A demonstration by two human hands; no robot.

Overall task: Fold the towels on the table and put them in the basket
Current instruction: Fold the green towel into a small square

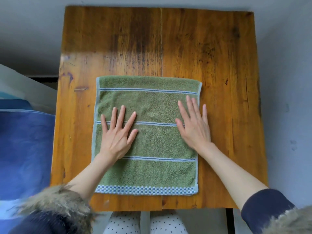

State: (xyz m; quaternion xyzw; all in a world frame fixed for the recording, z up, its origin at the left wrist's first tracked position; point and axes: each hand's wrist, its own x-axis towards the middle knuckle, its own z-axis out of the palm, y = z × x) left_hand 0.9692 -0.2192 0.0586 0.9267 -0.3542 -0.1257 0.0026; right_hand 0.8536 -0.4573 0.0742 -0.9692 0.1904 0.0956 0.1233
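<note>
One green towel (152, 146) lies flat, centred on tabletop (219, 65) | both hands, left (118, 134) and right (194, 125), spread, pressing | step: smoothing | next: lift one edge and fold | basket unidentified

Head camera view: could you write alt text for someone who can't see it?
Two bare hands, left hand and right hand, press flat with straight fingers on a green terry towel with blue-and-white stripes, spread on a worn brown wooden table. Blue fabric lies beside the table's left edge.
</note>
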